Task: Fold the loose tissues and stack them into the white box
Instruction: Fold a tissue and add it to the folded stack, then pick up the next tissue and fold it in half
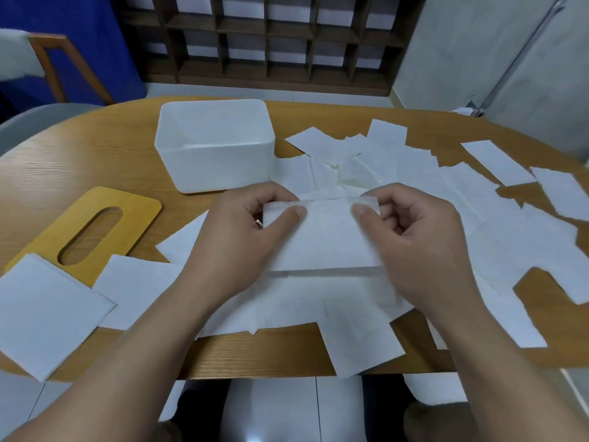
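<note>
At the centre of the frame, both the left hand and right hand pinch a tissue's top corners above the table; thin, limp, easily torn, best held by edges.

Both hands, left and right, pinch a folded tissue above loose tissues, near the white box.

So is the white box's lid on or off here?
Off. The white box stands open-topped with its inside walls showing, and the wooden slotted lid lies flat on the table beside it.
</note>
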`<state>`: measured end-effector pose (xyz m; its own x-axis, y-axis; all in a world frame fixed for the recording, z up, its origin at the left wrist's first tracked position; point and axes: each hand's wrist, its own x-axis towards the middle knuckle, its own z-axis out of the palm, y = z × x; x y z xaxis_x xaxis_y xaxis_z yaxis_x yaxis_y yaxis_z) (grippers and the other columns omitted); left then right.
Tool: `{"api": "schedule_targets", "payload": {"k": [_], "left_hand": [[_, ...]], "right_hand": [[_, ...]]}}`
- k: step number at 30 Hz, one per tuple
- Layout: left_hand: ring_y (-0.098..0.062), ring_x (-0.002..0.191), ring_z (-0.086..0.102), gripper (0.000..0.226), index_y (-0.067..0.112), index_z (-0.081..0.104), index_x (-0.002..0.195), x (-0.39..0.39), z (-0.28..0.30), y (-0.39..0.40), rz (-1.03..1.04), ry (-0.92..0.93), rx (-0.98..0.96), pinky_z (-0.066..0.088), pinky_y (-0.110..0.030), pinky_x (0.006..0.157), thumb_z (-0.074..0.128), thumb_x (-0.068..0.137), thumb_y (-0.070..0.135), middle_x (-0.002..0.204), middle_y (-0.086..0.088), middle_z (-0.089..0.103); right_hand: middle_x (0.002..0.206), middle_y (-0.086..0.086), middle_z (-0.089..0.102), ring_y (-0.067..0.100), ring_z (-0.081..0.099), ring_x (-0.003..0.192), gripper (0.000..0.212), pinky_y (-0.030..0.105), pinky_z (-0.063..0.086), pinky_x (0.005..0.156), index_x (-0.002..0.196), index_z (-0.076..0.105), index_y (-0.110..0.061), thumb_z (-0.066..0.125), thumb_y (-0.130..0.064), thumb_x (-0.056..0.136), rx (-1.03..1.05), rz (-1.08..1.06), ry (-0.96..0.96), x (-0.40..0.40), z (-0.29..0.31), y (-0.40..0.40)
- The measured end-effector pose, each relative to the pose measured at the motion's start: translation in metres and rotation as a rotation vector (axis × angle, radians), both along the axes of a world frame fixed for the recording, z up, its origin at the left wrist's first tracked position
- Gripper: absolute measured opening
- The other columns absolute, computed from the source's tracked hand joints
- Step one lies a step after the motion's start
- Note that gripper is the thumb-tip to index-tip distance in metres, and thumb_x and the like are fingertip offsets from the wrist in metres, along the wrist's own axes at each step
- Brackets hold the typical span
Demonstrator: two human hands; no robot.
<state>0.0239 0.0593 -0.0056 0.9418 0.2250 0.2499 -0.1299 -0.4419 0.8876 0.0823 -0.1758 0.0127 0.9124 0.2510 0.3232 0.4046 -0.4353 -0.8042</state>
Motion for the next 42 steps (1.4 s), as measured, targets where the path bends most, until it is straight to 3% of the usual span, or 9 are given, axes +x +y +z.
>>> {"api": "schedule_targets", "payload": {"k": [6, 13, 20, 27, 30, 33, 35, 37, 42], "left_hand": [[-0.007, 0.062, 0.054, 0.012, 0.035, 0.079, 0.087, 0.008, -0.008, -0.016, -0.018, 0.097, 0.17, 0.039, -0.017, 0.057, 0.08, 0.099, 0.039, 0.069, 0.009, 0.063], [-0.007, 0.072, 0.061, 0.013, 0.034, 0.075, 0.084, 0.011, -0.011, -0.027, -0.028, 0.133, 0.365, 0.042, -0.019, 0.059, 0.081, 0.094, 0.04, 0.072, 0.013, 0.066], [-0.005, 0.112, 0.052, 0.021, 0.04, 0.074, 0.112, 0.012, -0.018, -0.023, -0.057, 0.078, 0.503, 0.043, -0.02, 0.094, 0.08, 0.093, 0.046, 0.111, 0.022, 0.065], [-0.007, 0.121, 0.044, 0.049, 0.043, 0.07, 0.129, 0.01, -0.017, -0.028, -0.16, 0.118, 0.604, 0.041, -0.032, 0.106, 0.066, 0.088, 0.071, 0.125, 0.024, 0.062], [-0.008, 0.123, 0.042, 0.051, 0.046, 0.068, 0.132, 0.01, -0.016, -0.029, -0.177, 0.148, 0.605, 0.04, -0.034, 0.108, 0.062, 0.088, 0.07, 0.126, 0.024, 0.06], [-0.01, 0.122, 0.04, 0.048, 0.047, 0.067, 0.132, 0.009, -0.015, -0.031, -0.173, 0.159, 0.615, 0.038, -0.035, 0.108, 0.06, 0.089, 0.069, 0.125, 0.023, 0.06], [-0.01, 0.119, 0.04, 0.043, 0.047, 0.067, 0.129, 0.009, -0.015, -0.031, -0.17, 0.156, 0.6, 0.037, -0.036, 0.108, 0.064, 0.091, 0.066, 0.123, 0.023, 0.06], [-0.009, 0.118, 0.04, 0.035, 0.047, 0.067, 0.125, 0.009, -0.015, -0.032, -0.171, 0.157, 0.57, 0.037, -0.036, 0.107, 0.072, 0.093, 0.061, 0.121, 0.023, 0.058], [-0.005, 0.114, 0.05, 0.022, 0.042, 0.068, 0.108, 0.007, -0.011, -0.031, -0.174, 0.141, 0.424, 0.043, -0.028, 0.098, 0.081, 0.091, 0.048, 0.111, 0.021, 0.065]], "right_hand": [[0.064, -0.004, 0.054, 0.009, 0.05, 0.057, 0.008, 0.015, 0.044, 0.058, 0.1, 0.077, -0.035, 0.082, -0.03, 0.098, -0.174, -0.002, 0.075, 0.003, -0.012, -0.028], [0.065, -0.01, 0.058, 0.01, 0.06, 0.064, 0.015, 0.022, 0.053, 0.06, 0.11, 0.074, -0.037, 0.081, -0.04, 0.097, -0.411, 0.022, 0.041, 0.004, -0.023, -0.038], [0.112, -0.02, 0.066, 0.004, 0.059, 0.101, 0.03, 0.025, 0.053, 0.092, 0.119, 0.076, -0.033, 0.081, -0.047, 0.094, -0.461, 0.004, -0.015, 0.007, -0.021, -0.043], [0.11, -0.03, 0.059, -0.007, 0.046, 0.115, 0.049, 0.034, 0.039, 0.109, 0.136, 0.065, -0.043, 0.08, -0.056, 0.091, -0.528, 0.07, 0.062, 0.004, -0.017, -0.038], [0.119, -0.029, 0.061, -0.001, 0.039, 0.102, 0.049, 0.034, 0.035, 0.112, 0.138, 0.065, -0.043, 0.077, -0.057, 0.093, -0.574, 0.077, 0.088, 0.005, -0.015, -0.036], [0.121, -0.028, 0.062, -0.005, 0.039, 0.106, 0.035, 0.038, 0.034, 0.115, 0.127, 0.069, -0.046, 0.075, -0.055, 0.095, -0.58, 0.102, 0.108, 0.007, -0.015, -0.035], [0.114, -0.026, 0.063, -0.001, 0.045, 0.105, 0.017, 0.039, 0.036, 0.112, 0.107, 0.067, -0.046, 0.077, -0.051, 0.094, -0.553, 0.109, 0.108, 0.007, -0.014, -0.034], [0.106, -0.022, 0.063, 0.0, 0.05, 0.106, 0.016, 0.039, 0.042, 0.107, 0.093, 0.066, -0.041, 0.082, -0.043, 0.093, -0.489, 0.115, 0.136, 0.005, -0.014, -0.033], [0.099, -0.018, 0.07, 0.008, 0.063, 0.1, 0.014, 0.037, 0.057, 0.088, 0.092, 0.069, -0.035, 0.081, -0.03, 0.094, -0.348, 0.16, 0.17, 0.002, -0.013, -0.028]]}}
